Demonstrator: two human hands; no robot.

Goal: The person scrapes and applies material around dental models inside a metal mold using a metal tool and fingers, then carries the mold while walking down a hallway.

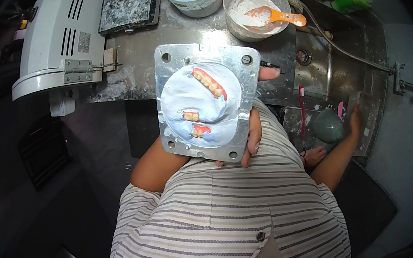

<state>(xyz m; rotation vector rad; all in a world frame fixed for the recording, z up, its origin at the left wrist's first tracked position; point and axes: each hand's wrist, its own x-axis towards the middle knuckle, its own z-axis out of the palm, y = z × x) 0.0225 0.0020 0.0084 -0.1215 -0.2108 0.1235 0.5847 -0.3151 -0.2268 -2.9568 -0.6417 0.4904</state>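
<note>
My left hand (254, 133) holds up a square metal dental flask half (163, 72) from beneath, with its fingers curled round the right and lower edges. Pale blue-white plaster (174, 89) fills the round middle of the flask. Set in it are three denture pieces with pink bases and teeth: a long one (209, 84) at the upper right, and two short ones, one (191, 116) above the other (200, 130). My right hand (355, 119) reaches to the sink's near right side, fingers stretched out, with nothing visible in it.
On the metal counter (134, 76) stand a bowl (200, 10) of bluish powder and a bowl (259, 31) of white powder, each with a scoop. A white machine (57, 49) is at left. The sink (334, 61) holds a red toothbrush (302, 110) and a greenish rounded bowl (327, 125).
</note>
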